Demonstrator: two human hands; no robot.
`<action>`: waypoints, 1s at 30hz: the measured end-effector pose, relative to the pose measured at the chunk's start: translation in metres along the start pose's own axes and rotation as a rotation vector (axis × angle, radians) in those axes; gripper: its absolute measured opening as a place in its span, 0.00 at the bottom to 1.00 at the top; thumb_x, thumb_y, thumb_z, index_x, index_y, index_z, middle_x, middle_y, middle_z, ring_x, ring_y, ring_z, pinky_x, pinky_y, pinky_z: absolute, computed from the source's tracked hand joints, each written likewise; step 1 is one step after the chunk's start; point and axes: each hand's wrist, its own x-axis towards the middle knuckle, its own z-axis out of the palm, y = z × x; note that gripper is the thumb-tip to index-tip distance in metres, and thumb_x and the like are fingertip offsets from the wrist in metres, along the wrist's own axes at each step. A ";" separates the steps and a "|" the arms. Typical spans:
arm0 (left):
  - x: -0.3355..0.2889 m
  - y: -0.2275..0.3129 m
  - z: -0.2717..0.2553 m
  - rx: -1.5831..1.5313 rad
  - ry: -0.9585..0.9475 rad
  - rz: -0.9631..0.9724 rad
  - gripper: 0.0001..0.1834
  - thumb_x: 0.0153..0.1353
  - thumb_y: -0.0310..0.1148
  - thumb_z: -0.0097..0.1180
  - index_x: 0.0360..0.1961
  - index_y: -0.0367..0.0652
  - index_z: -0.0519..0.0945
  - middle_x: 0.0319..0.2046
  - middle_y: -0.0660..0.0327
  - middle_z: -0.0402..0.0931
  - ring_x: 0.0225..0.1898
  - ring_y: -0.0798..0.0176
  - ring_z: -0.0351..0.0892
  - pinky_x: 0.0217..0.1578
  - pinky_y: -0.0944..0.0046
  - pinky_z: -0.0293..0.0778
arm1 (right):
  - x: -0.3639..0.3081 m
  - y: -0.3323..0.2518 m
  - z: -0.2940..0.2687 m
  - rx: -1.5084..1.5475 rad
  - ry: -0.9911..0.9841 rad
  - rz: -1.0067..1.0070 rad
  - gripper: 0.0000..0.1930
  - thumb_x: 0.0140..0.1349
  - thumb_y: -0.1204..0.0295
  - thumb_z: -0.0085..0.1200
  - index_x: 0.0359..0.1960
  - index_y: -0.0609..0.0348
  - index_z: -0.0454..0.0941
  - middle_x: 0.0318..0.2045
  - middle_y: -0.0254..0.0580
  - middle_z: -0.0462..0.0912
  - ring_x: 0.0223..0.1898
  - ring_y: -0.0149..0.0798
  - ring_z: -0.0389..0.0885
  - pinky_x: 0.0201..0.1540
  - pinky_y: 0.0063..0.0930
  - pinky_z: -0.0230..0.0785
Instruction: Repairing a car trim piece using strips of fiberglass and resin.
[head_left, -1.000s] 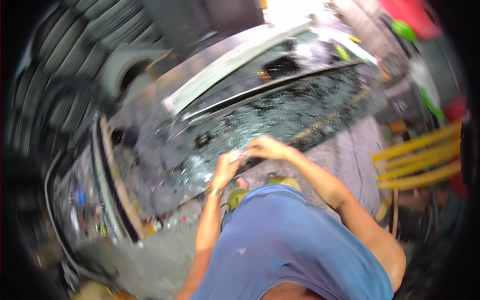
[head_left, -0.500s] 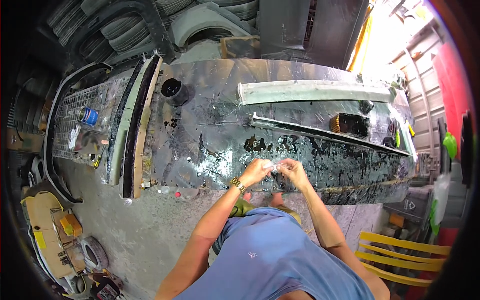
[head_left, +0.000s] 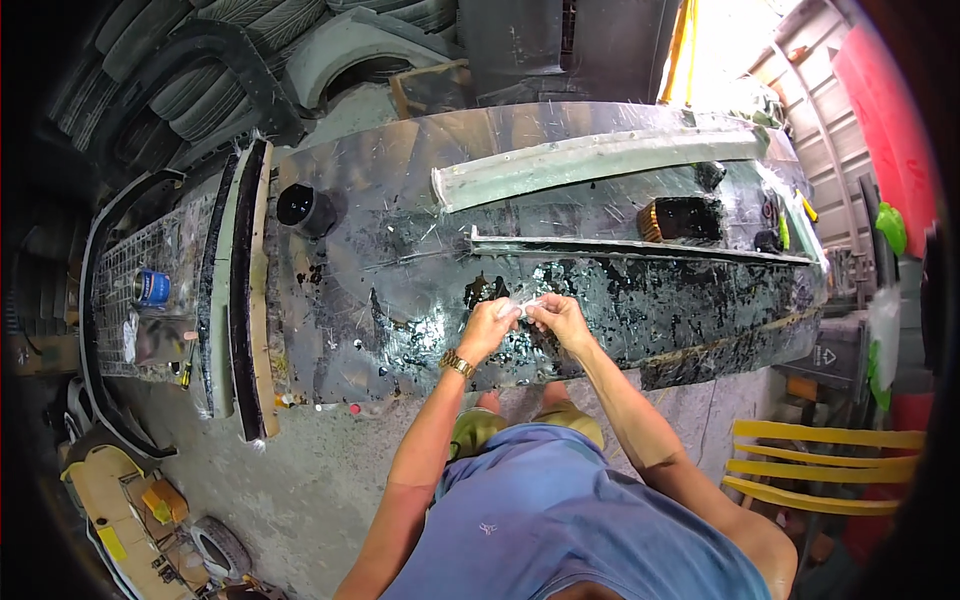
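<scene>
A small, crumpled, whitish see-through piece [head_left: 519, 306], perhaps thin plastic, is pinched between my two hands above the front of the table. My left hand [head_left: 485, 328], below a gold-coloured wristwatch [head_left: 457, 362], closes its fingers on one side of it. Thumb and fingertips of my right hand [head_left: 562, 322] grip the other side. Below them is the dark, stained tabletop [head_left: 400, 265], with glossy black patches. Beyond my hands lies a long narrow strip [head_left: 620, 246] with a pale edge.
A long pale green panel [head_left: 590, 165] lies at the back of the table. Near its right end is a black-filled tray [head_left: 690, 218]. A black pot [head_left: 306, 210] stands at the left, near upright-edged long panels [head_left: 240, 300]. A yellow chair [head_left: 820, 465] stands at the right.
The view has shifted, so the table sits a little further left. Both hands still pinch the whitish piece, now held slightly higher in the picture.
</scene>
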 end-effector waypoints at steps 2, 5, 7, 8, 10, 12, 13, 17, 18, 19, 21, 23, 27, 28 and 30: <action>0.004 -0.002 -0.002 0.055 0.005 -0.006 0.14 0.62 0.38 0.55 0.26 0.38 0.79 0.18 0.60 0.78 0.20 0.69 0.73 0.25 0.64 0.68 | 0.004 0.000 0.001 0.018 0.016 0.001 0.04 0.59 0.73 0.59 0.32 0.60 0.80 0.23 0.30 0.80 0.22 0.20 0.72 0.25 0.14 0.63; 0.008 -0.009 0.003 0.108 0.016 0.060 0.13 0.62 0.38 0.54 0.27 0.38 0.78 0.20 0.58 0.79 0.23 0.63 0.79 0.27 0.62 0.71 | 0.007 0.006 -0.002 -0.006 0.041 -0.025 0.04 0.59 0.73 0.59 0.32 0.61 0.80 0.23 0.30 0.80 0.21 0.20 0.72 0.25 0.14 0.63; 0.008 -0.018 0.008 0.151 0.050 0.080 0.13 0.62 0.38 0.53 0.27 0.39 0.77 0.21 0.56 0.80 0.24 0.57 0.81 0.28 0.59 0.72 | 0.007 0.008 -0.002 -0.029 0.020 -0.027 0.05 0.59 0.73 0.59 0.32 0.61 0.80 0.22 0.29 0.80 0.22 0.20 0.72 0.25 0.15 0.63; 0.006 -0.022 0.010 0.198 0.077 0.093 0.13 0.62 0.37 0.52 0.26 0.39 0.77 0.21 0.56 0.80 0.25 0.55 0.81 0.28 0.57 0.72 | 0.006 0.008 -0.001 -0.044 0.023 -0.019 0.05 0.59 0.72 0.59 0.32 0.61 0.80 0.23 0.30 0.79 0.22 0.20 0.72 0.25 0.15 0.63; 0.002 -0.021 0.016 0.221 0.103 0.069 0.12 0.61 0.37 0.51 0.25 0.40 0.76 0.20 0.54 0.78 0.25 0.49 0.79 0.27 0.54 0.71 | 0.004 0.010 -0.003 -0.058 0.037 0.007 0.05 0.60 0.72 0.58 0.33 0.61 0.80 0.23 0.30 0.80 0.22 0.20 0.72 0.25 0.15 0.63; -0.004 -0.019 0.017 0.203 0.135 0.080 0.11 0.60 0.36 0.51 0.25 0.40 0.74 0.20 0.52 0.76 0.26 0.45 0.77 0.28 0.51 0.71 | -0.001 0.006 0.000 -0.053 0.048 0.039 0.05 0.60 0.72 0.58 0.33 0.61 0.79 0.23 0.30 0.80 0.22 0.20 0.71 0.25 0.15 0.64; -0.007 -0.018 0.017 0.172 0.139 0.060 0.10 0.59 0.35 0.51 0.25 0.40 0.74 0.21 0.50 0.75 0.27 0.43 0.77 0.28 0.50 0.71 | -0.003 0.001 0.004 -0.027 0.066 0.066 0.05 0.60 0.73 0.58 0.33 0.60 0.79 0.24 0.30 0.80 0.22 0.20 0.71 0.26 0.16 0.64; -0.017 -0.018 0.013 0.114 0.168 0.091 0.08 0.59 0.33 0.50 0.28 0.39 0.74 0.24 0.46 0.76 0.30 0.39 0.76 0.30 0.46 0.70 | -0.001 0.005 0.003 -0.177 -0.002 0.053 0.05 0.61 0.73 0.57 0.28 0.59 0.79 0.23 0.29 0.79 0.23 0.20 0.71 0.26 0.16 0.64; -0.019 -0.018 0.010 0.105 0.143 0.064 0.07 0.58 0.32 0.51 0.28 0.39 0.73 0.25 0.46 0.76 0.31 0.39 0.76 0.30 0.46 0.71 | 0.000 0.003 0.007 -0.199 0.006 0.057 0.06 0.61 0.74 0.57 0.26 0.59 0.79 0.22 0.29 0.79 0.23 0.20 0.71 0.26 0.16 0.63; -0.020 -0.019 0.007 0.085 0.153 0.062 0.07 0.58 0.32 0.51 0.28 0.39 0.73 0.25 0.46 0.76 0.31 0.39 0.76 0.30 0.46 0.71 | 0.002 0.003 0.009 -0.219 0.003 0.065 0.06 0.61 0.74 0.57 0.26 0.59 0.79 0.22 0.29 0.79 0.23 0.20 0.71 0.26 0.16 0.63; -0.024 -0.025 0.002 0.142 0.104 -0.001 0.04 0.57 0.29 0.52 0.32 0.40 0.74 0.28 0.49 0.78 0.34 0.42 0.78 0.35 0.47 0.74 | 0.006 0.004 0.015 -0.296 -0.036 0.071 0.05 0.61 0.73 0.58 0.27 0.59 0.79 0.22 0.28 0.79 0.23 0.19 0.71 0.26 0.15 0.63; -0.027 -0.031 -0.002 0.138 0.125 -0.004 0.04 0.57 0.29 0.52 0.32 0.41 0.75 0.28 0.49 0.78 0.35 0.43 0.78 0.35 0.47 0.74 | 0.010 0.003 0.023 -0.329 -0.045 0.078 0.05 0.60 0.73 0.58 0.28 0.59 0.79 0.22 0.28 0.79 0.22 0.19 0.70 0.26 0.15 0.62; -0.028 -0.036 -0.012 0.168 0.118 -0.016 0.05 0.58 0.30 0.51 0.33 0.41 0.75 0.30 0.50 0.78 0.36 0.44 0.78 0.36 0.47 0.73 | 0.015 0.004 0.032 -0.341 -0.046 0.096 0.05 0.61 0.72 0.59 0.29 0.59 0.80 0.22 0.28 0.79 0.22 0.19 0.70 0.25 0.16 0.62; -0.028 -0.036 -0.014 0.152 0.114 -0.032 0.05 0.58 0.30 0.51 0.33 0.41 0.74 0.30 0.50 0.78 0.36 0.44 0.78 0.36 0.47 0.73 | 0.015 0.003 0.035 -0.352 -0.030 0.090 0.06 0.61 0.71 0.59 0.29 0.59 0.80 0.22 0.28 0.79 0.22 0.19 0.70 0.25 0.16 0.62; -0.026 -0.035 -0.015 0.147 0.137 -0.027 0.05 0.59 0.31 0.51 0.32 0.41 0.74 0.29 0.49 0.78 0.35 0.42 0.78 0.34 0.46 0.73 | 0.016 0.003 0.036 -0.314 -0.010 0.088 0.06 0.61 0.71 0.59 0.29 0.59 0.80 0.22 0.27 0.78 0.22 0.19 0.70 0.26 0.16 0.62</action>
